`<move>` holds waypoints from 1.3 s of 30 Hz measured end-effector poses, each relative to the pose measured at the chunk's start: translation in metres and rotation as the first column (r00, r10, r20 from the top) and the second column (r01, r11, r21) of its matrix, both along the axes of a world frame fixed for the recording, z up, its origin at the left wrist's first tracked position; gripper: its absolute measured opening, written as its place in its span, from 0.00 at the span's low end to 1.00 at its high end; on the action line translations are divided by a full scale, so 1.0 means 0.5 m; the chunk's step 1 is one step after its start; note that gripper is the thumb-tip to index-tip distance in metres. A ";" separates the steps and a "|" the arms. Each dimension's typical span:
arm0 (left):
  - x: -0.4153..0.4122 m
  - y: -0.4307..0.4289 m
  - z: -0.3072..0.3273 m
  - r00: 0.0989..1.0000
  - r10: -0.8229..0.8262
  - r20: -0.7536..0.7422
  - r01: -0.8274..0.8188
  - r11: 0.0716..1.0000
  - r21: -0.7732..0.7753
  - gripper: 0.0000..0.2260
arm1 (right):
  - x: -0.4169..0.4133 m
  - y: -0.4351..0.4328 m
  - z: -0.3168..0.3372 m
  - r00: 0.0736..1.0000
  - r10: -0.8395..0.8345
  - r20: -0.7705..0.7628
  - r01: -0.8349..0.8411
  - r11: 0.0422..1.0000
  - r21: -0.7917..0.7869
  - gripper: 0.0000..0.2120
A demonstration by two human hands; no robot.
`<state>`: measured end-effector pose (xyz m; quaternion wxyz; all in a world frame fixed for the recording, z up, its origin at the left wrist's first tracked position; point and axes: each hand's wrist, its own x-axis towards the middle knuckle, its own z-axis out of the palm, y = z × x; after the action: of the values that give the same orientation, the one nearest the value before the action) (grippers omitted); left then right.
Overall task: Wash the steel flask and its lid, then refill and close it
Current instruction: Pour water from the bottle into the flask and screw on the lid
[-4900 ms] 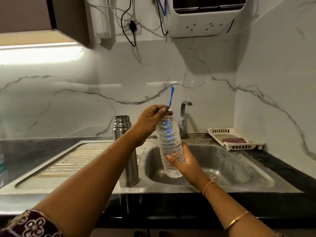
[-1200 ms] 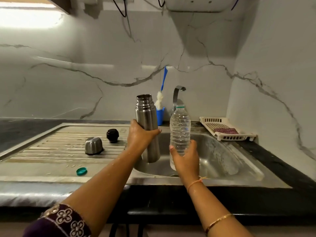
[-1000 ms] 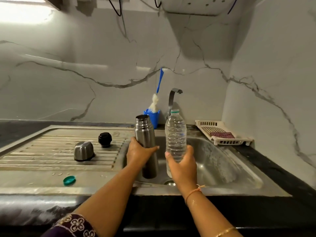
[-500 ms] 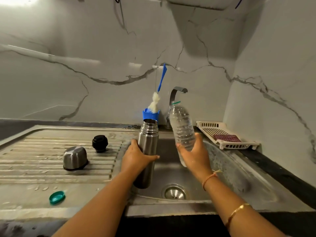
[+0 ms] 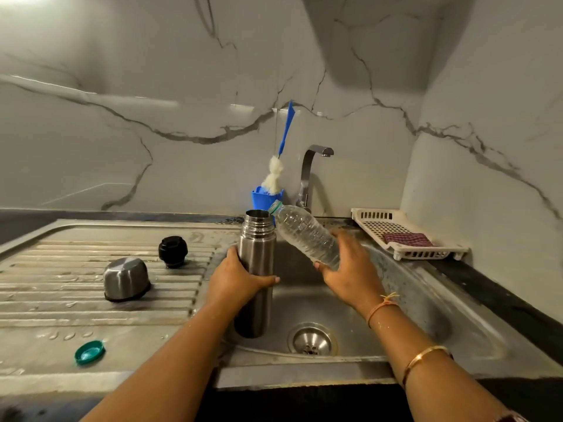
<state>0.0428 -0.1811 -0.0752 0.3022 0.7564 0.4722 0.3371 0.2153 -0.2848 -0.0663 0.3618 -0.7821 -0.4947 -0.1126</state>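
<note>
Now the refill is judged to be in hand.
The steel lid (image 5: 126, 278) and black stopper (image 5: 173, 251) are laid on the drainboard (image 5: 45, 303); the upright flask (image 5: 257, 254) is gripped at the sink (image 5: 411, 315) by the left hand (image 5: 234, 283); the tilted bottle (image 5: 304, 236), mouth at the flask's rim, is grasped by the right hand (image 5: 350, 271). Steeper tilting is called for.

Lifted the steel flask (image 5: 256, 269) off the drainboard (image 5: 45, 315) into the left hand (image 5: 237, 278). Uncapped the plastic bottle (image 5: 307, 236), with its green cap (image 5: 90, 352) laid on the drainboard. Tipped it from upright to a steep lean, mouth just beside the steel flask's rim.
</note>
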 end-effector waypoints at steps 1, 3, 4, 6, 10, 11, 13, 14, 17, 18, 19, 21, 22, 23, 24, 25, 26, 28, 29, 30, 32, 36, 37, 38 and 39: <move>-0.001 0.000 0.001 1.000 0.001 -0.013 -0.001 1.000 0.002 0.37 | 0.001 -0.001 0.000 1.000 -0.007 0.004 0.007 1.000 -0.005 0.34; -0.002 -0.002 0.002 0.999 0.002 -0.041 -0.003 1.000 -0.005 0.37 | 0.006 -0.004 0.000 1.000 -0.017 0.013 0.017 1.000 -0.002 0.34; -0.002 -0.002 0.002 0.998 0.004 -0.056 -0.005 1.000 -0.008 0.37 | 0.010 -0.006 -0.001 1.000 -0.021 0.021 0.021 1.000 -0.001 0.34; -0.003 -0.004 0.002 0.996 0.008 -0.092 -0.009 1.000 -0.010 0.38 | 0.016 -0.011 0.001 0.998 -0.029 0.048 0.030 1.000 -0.009 0.33; -0.004 -0.005 0.002 0.988 -0.005 -0.151 0.004 1.000 -0.005 0.36 | 0.031 -0.027 0.013 0.991 -0.048 0.121 0.050 0.999 -0.012 0.33; -0.004 -0.005 0.003 0.987 -0.010 -0.160 0.010 1.000 0.001 0.36 | 0.033 -0.032 0.017 0.988 -0.060 0.145 0.063 0.998 -0.016 0.33; -0.005 -0.004 0.002 0.984 -0.020 -0.177 0.023 1.000 0.019 0.38 | 0.036 -0.043 0.025 0.980 -0.086 0.177 0.091 0.996 -0.023 0.34; -0.006 -0.004 0.001 0.983 -0.025 -0.184 0.031 0.999 0.028 0.39 | 0.037 -0.048 0.029 0.977 -0.098 0.189 0.103 0.994 -0.022 0.33; -0.005 -0.004 -0.003 0.981 -0.052 -0.186 0.059 0.998 0.036 0.44 | 0.036 -0.061 0.039 0.967 -0.120 0.224 0.128 0.992 -0.021 0.32; -0.004 -0.004 -0.005 0.982 -0.062 -0.179 0.069 0.997 0.036 0.45 | 0.035 -0.064 0.042 0.965 -0.125 0.232 0.133 0.991 -0.019 0.32; -0.004 -0.005 -0.006 0.983 -0.071 -0.169 0.077 0.996 0.032 0.47 | 0.034 -0.067 0.044 0.963 -0.129 0.236 0.136 0.991 -0.016 0.32; -0.003 -0.004 -0.008 0.985 -0.080 -0.150 0.084 0.996 0.020 0.48 | 0.033 -0.070 0.047 0.961 -0.138 0.240 0.143 0.990 -0.005 0.31; -0.003 -0.003 -0.009 0.986 -0.083 -0.143 0.086 0.996 0.016 0.48 | 0.032 -0.070 0.048 0.960 -0.142 0.241 0.147 0.989 -0.002 0.32; -0.003 -0.001 -0.010 0.987 -0.086 -0.137 0.089 0.996 0.014 0.48 | 0.032 -0.071 0.049 0.959 -0.146 0.243 0.151 0.989 -0.003 0.32; -0.003 0.000 -0.011 0.987 -0.089 -0.135 0.091 0.996 0.014 0.49 | 0.032 -0.071 0.050 0.958 -0.149 0.244 0.155 0.988 -0.006 0.32; -0.002 0.001 -0.011 0.987 -0.089 -0.137 0.092 0.996 0.014 0.49 | 0.031 -0.072 0.050 0.959 -0.149 0.243 0.156 0.988 -0.009 0.32; -0.002 0.002 -0.012 0.986 -0.087 -0.140 0.090 0.996 0.014 0.50 | 0.031 -0.072 0.051 0.959 -0.147 0.241 0.154 0.988 -0.011 0.32; 0.000 0.005 -0.013 0.985 -0.086 -0.149 0.089 0.996 0.015 0.49 | 0.032 -0.073 0.052 0.960 -0.142 0.240 0.148 0.989 -0.009 0.32; 0.000 0.005 -0.014 0.984 -0.088 -0.155 0.091 0.996 0.018 0.47 | 0.031 -0.074 0.052 0.960 -0.140 0.240 0.147 0.989 -0.008 0.32; 0.000 0.006 -0.014 0.983 -0.091 -0.159 0.095 0.995 0.020 0.45 | 0.031 -0.074 0.052 0.960 -0.140 0.241 0.146 0.989 -0.009 0.32; 0.000 0.006 -0.015 0.982 -0.097 -0.159 0.102 0.995 0.024 0.43 | 0.031 -0.075 0.053 0.960 -0.140 0.242 0.147 0.989 -0.010 0.31; 0.002 0.005 -0.013 0.983 -0.106 -0.151 0.111 0.994 0.021 0.43 | 0.031 -0.073 0.052 0.961 -0.143 0.237 0.147 0.989 0.002 0.31; 0.003 0.004 -0.013 0.983 -0.108 -0.147 0.112 0.994 0.016 0.43 | 0.031 -0.073 0.052 0.961 -0.143 0.237 0.147 0.989 0.001 0.32; 0.003 0.004 -0.013 0.983 -0.110 -0.145 0.113 0.994 0.010 0.43 | 0.031 -0.073 0.052 0.960 -0.143 0.239 0.148 0.989 -0.001 0.32; 0.003 0.002 -0.012 0.983 -0.110 -0.146 0.113 0.994 0.007 0.44 | 0.031 -0.073 0.052 0.960 -0.143 0.241 0.148 0.989 -0.003 0.32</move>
<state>0.0443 -0.1799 -0.0814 0.2797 0.8064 0.4474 0.2670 0.2306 -0.3212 -0.0403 0.2819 -0.8006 -0.4774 -0.2275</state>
